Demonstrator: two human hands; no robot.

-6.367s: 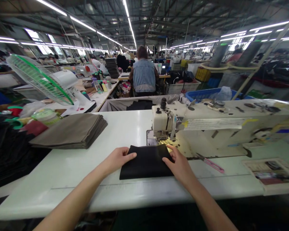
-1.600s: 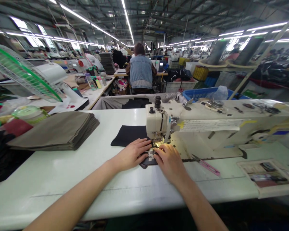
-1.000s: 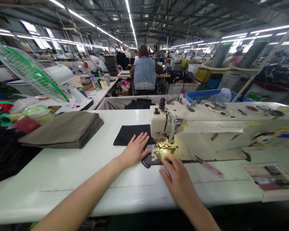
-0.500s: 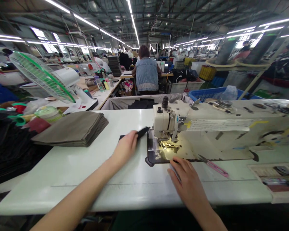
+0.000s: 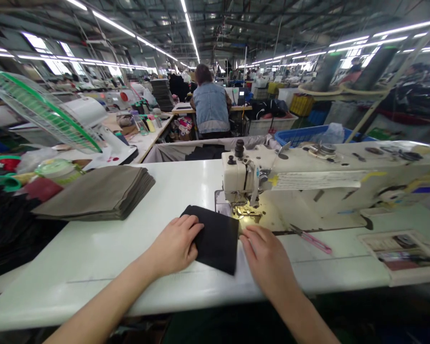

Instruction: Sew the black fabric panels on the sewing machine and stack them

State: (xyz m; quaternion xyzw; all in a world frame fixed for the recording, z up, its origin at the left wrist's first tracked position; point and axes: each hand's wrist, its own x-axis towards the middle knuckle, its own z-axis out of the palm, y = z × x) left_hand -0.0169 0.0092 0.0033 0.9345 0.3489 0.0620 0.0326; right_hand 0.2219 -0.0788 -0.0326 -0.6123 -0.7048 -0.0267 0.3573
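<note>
A tilted white fan with a green rim [image 5: 64,114] stands on a side worktop [image 5: 154,141]. In front of the fan lies a stack of grey-brown cloth [image 5: 93,193], with a pale green tub [image 5: 59,169] between them. Just right of the fan are small bottles [image 5: 150,125]; beyond it and farther right, a person in a denim vest [image 5: 211,107] faces away. Well right of the fan sit a blue basket [image 5: 290,136] and, nearer, pink-handled scissors [image 5: 317,242].
</note>
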